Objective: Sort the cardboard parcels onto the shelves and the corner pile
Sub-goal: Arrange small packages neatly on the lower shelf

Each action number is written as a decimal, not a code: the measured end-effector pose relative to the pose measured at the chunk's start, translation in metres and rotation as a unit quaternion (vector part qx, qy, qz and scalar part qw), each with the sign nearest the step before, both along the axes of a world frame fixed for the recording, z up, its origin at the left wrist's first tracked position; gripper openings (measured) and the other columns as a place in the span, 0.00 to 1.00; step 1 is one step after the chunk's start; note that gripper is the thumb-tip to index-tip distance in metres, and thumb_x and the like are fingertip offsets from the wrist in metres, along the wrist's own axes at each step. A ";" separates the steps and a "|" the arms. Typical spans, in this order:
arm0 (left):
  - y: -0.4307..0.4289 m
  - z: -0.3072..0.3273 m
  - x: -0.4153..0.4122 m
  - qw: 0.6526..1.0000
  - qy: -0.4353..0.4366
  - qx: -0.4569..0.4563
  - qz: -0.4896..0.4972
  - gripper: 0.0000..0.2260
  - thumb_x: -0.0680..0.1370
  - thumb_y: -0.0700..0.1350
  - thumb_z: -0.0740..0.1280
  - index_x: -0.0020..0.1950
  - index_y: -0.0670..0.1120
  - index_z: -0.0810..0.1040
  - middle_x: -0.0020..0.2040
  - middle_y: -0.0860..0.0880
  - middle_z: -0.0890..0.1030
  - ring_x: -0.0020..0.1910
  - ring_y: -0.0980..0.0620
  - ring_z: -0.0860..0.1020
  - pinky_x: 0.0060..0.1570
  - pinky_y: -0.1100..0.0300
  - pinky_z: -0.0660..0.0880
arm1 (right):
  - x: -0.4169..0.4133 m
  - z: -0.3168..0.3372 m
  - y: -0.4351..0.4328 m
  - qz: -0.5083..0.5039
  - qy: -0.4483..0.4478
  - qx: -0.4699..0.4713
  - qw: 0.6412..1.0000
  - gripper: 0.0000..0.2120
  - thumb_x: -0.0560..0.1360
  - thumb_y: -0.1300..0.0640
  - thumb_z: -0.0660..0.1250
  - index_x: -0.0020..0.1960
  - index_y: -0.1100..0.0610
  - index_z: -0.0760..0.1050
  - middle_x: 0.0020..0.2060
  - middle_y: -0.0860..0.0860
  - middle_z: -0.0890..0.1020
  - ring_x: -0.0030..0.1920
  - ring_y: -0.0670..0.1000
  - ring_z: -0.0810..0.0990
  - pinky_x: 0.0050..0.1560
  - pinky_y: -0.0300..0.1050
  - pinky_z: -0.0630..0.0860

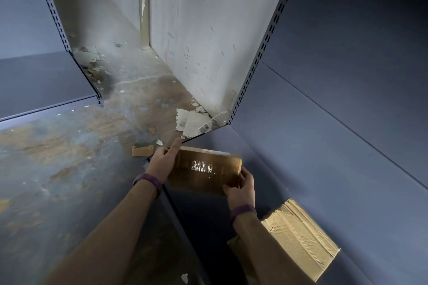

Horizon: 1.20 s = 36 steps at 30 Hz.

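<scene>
There were 2 cardboard parcels in view: the held parcel (205, 169) and the shelf parcel (301, 236). A brown edge (234, 247) just beside the latter may've been a 3rd, couldn't tell. Hands were 2, left hand (162, 164) and right hand (240, 190), w/ 2 purple bands: left wristband (148, 181), right wristband (243, 210). Slotted posts were 2: left upright (52, 9), right upright (262, 53). 1 wall pipe (143, 7). The floor (69, 157) had 1 torn cardboard scrap (142, 151) and approx 3 white paper sheets (192, 122) — plus flakes too many to count.

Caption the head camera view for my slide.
Left hand and right hand hold a taped brown cardboard parcel over a blue-grey shelf.
</scene>
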<state>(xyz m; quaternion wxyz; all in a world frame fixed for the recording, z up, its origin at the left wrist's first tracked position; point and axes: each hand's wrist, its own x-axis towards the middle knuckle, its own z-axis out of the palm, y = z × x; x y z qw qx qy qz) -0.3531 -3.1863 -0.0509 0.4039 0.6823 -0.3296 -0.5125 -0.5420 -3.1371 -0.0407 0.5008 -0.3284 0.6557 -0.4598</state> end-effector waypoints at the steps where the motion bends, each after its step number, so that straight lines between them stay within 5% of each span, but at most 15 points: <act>1: 0.001 0.001 -0.001 1.000 -0.006 -0.009 0.006 0.19 0.80 0.59 0.63 0.54 0.43 0.73 0.47 0.48 0.76 0.46 0.50 0.75 0.47 0.54 0.70 | -0.001 -0.001 0.000 -0.001 -0.004 -0.006 1.000 0.28 0.74 0.77 0.65 0.67 0.55 0.66 0.60 0.52 0.76 0.58 0.49 0.75 0.44 0.35 0.77; 5: 0.003 -0.002 -0.003 0.999 -0.020 -0.021 0.014 0.07 0.79 0.47 0.68 0.50 0.44 0.74 0.46 0.47 0.77 0.43 0.51 0.75 0.46 0.54 0.71 | 0.000 0.001 0.002 0.009 0.015 -0.028 0.999 0.24 0.72 0.63 0.74 0.62 0.54 0.66 0.53 0.48 0.77 0.54 0.49 0.78 0.46 0.36 0.77; 10: 0.002 -0.004 0.002 1.000 -0.010 -0.014 0.020 0.04 0.76 0.41 0.70 0.46 0.46 0.75 0.47 0.45 0.78 0.46 0.48 0.75 0.47 0.54 0.71 | 0.004 0.004 -0.001 -0.024 0.014 -0.009 1.000 0.13 0.80 0.48 0.63 0.61 0.52 0.66 0.50 0.45 0.75 0.54 0.48 0.75 0.55 0.40 0.73; 14: 0.005 -0.001 0.005 0.999 -0.016 -0.020 -0.019 0.11 0.73 0.32 0.69 0.47 0.47 0.75 0.51 0.45 0.79 0.51 0.47 0.77 0.49 0.57 0.74 | 0.000 0.004 -0.001 -0.062 0.034 -0.020 0.997 0.09 0.80 0.60 0.64 0.60 0.57 0.69 0.47 0.46 0.75 0.52 0.48 0.76 0.41 0.31 0.72; 18: 0.009 0.000 0.005 0.997 -0.028 -0.043 -0.054 0.18 0.71 0.27 0.67 0.54 0.46 0.75 0.50 0.47 0.78 0.52 0.48 0.76 0.43 0.61 0.74 | -0.002 0.003 0.000 -0.070 0.022 -0.018 0.997 0.13 0.78 0.68 0.64 0.59 0.56 0.67 0.51 0.48 0.76 0.53 0.47 0.76 0.42 0.32 0.76; 22: 0.006 -0.002 0.004 0.999 -0.009 -0.025 -0.024 0.04 0.76 0.38 0.68 0.45 0.47 0.76 0.45 0.47 0.77 0.45 0.49 0.75 0.46 0.54 0.73 | -0.005 -0.001 -0.001 -0.062 0.028 -0.016 0.998 0.16 0.77 0.73 0.63 0.57 0.56 0.68 0.51 0.49 0.77 0.57 0.50 0.77 0.45 0.33 0.78; 25: 0.005 -0.004 0.003 0.999 -0.009 -0.034 0.001 0.07 0.77 0.45 0.71 0.43 0.46 0.75 0.43 0.47 0.78 0.43 0.49 0.75 0.47 0.52 0.72 | -0.005 -0.004 0.000 -0.052 0.039 -0.002 0.998 0.18 0.76 0.77 0.60 0.55 0.56 0.68 0.55 0.51 0.77 0.57 0.50 0.77 0.40 0.32 0.79; 30: 0.009 -0.005 0.004 0.999 -0.035 -0.032 0.002 0.06 0.74 0.36 0.72 0.43 0.45 0.76 0.44 0.46 0.79 0.45 0.47 0.77 0.51 0.51 0.76 | -0.004 -0.008 -0.002 -0.049 0.057 0.006 0.997 0.22 0.74 0.80 0.58 0.47 0.52 0.68 0.61 0.56 0.77 0.59 0.53 0.78 0.40 0.34 0.80; 36: 0.008 -0.004 0.002 0.997 -0.048 -0.059 0.008 0.05 0.75 0.39 0.72 0.43 0.46 0.77 0.43 0.49 0.79 0.43 0.51 0.76 0.42 0.60 0.72 | -0.006 -0.007 0.000 -0.042 0.068 0.006 0.997 0.16 0.76 0.75 0.62 0.55 0.56 0.68 0.54 0.52 0.78 0.56 0.50 0.78 0.38 0.30 0.78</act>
